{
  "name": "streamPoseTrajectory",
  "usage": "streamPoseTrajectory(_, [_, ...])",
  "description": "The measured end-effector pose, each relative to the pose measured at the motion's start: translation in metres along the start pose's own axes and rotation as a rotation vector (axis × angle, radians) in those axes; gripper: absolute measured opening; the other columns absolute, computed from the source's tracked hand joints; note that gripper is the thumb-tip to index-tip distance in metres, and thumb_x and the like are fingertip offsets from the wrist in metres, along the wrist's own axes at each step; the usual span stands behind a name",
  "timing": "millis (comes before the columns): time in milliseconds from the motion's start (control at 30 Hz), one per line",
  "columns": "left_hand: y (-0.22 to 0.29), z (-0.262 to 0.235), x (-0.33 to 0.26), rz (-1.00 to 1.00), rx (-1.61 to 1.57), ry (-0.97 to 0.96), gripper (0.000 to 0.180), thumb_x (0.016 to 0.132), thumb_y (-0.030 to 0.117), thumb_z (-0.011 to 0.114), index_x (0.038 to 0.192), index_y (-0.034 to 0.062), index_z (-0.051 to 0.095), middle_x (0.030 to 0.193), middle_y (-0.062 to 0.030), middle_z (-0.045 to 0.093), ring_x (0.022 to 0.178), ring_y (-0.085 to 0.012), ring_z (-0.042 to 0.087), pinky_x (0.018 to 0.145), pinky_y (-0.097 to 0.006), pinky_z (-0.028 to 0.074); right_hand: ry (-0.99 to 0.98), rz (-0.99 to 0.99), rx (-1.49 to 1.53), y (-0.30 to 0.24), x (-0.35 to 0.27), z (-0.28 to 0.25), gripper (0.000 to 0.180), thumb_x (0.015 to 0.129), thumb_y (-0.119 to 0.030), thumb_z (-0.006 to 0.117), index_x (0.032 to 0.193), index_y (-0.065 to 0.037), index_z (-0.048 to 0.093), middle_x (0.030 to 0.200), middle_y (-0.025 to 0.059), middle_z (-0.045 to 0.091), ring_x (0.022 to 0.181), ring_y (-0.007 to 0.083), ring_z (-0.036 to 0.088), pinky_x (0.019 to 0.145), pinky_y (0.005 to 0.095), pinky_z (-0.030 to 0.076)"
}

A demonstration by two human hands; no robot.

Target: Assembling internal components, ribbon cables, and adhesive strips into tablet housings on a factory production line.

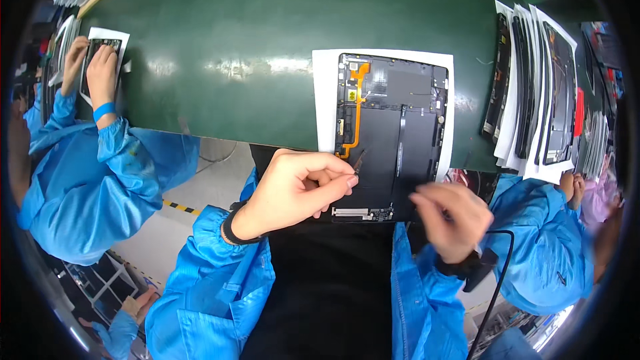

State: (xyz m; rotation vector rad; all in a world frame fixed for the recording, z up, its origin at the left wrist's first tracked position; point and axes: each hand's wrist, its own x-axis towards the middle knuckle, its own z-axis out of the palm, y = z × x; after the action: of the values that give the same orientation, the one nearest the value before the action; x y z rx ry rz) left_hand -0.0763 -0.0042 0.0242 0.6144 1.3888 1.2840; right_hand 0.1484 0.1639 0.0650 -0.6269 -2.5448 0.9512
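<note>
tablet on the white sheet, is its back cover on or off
Off. The tablet lies flat with its insides bare: an orange flex cable, black panels and boards show. The left hand pinches a thin tool at it.

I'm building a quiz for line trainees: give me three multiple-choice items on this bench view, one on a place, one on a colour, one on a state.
1. Where does the opened tablet lie?
A on a white sheet
B in a drawer
C on the floor

2. What colour is the flex cable inside it?
A orange
B purple
C white

3. What is the left hand doing?
A lying flat and open
B pinching tweezers
C gripping a cup

Answers: 1 A, the white sheet frames it on the green belt. 2 A, an orange strip runs down its left side. 3 B, fingers close on a thin pointed tool.
</note>
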Motion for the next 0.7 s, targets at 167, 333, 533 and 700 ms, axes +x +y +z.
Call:
streamPoseTrajectory(167, [0.016, -0.004, 0.002, 0.064, 0.107, -0.058, 0.006, 0.101, 0.002, 0.074, 0.099, -0.0032, 0.076, 0.078, -0.0038, 0.073, 0.057, -0.0046, 0.061, 0.049, -0.021, 0.044, -0.022, -0.221, 0.106, -0.01, 0.039, 0.058, 0.04, 0.078, -0.001, 0.086, 0.117, -0.005, 0.077, 0.116, 0.0079, 0.074, 0.09, 0.0246, 0.076, 0.075, 0.0356, 0.063])
streamPoseTrajectory(333, [0.018, -0.002, 0.005, 0.222, 0.296, -0.027, 0.004, 0.095, 0.001, 0.079, 0.096, -0.0026, 0.078, 0.08, -0.0072, 0.074, 0.068, -0.012, 0.068, 0.059, -0.027, 0.051, 0.033, -0.231, 0.134, -0.002, 0.039, 0.062, 0.032, 0.074, 0.002, 0.085, 0.105, -0.002, 0.078, 0.104, 0.0069, 0.078, 0.081, 0.0243, 0.077, 0.069, 0.0346, 0.064])
streamPoseTrajectory(533, [0.006, -0.018, 0.033, 0.889, 1.199, 0.007, 0.03, 0.078, 0.024, 0.09, 0.102, 0.0096, 0.078, 0.135, -0.0131, 0.071, 0.129, -0.0355, 0.066, 0.103, -0.05, 0.056, 0.088, -0.224, 0.15, 0.0, 0.049, 0.053, 0.028, 0.075, 0.002, 0.087, 0.102, -0.001, 0.08, 0.118, 0.015, 0.077, 0.082, 0.024, 0.078, 0.07, 0.0346, 0.064])
streamPoseTrajectory(700, [-0.002, -0.025, 0.037, 0.811, 1.225, -0.09, 0.044, 0.082, 0.043, 0.087, 0.113, 0.0136, 0.077, 0.145, -0.0148, 0.065, 0.141, -0.0393, 0.058, 0.11, -0.053, 0.053, 0.129, -0.097, 0.116, 0.013, 0.068, 0.043, 0.021, 0.076, 0.001, 0.086, 0.096, -0.003, 0.081, 0.121, 0.013, 0.076, 0.095, 0.0266, 0.074, 0.082, 0.0394, 0.06])
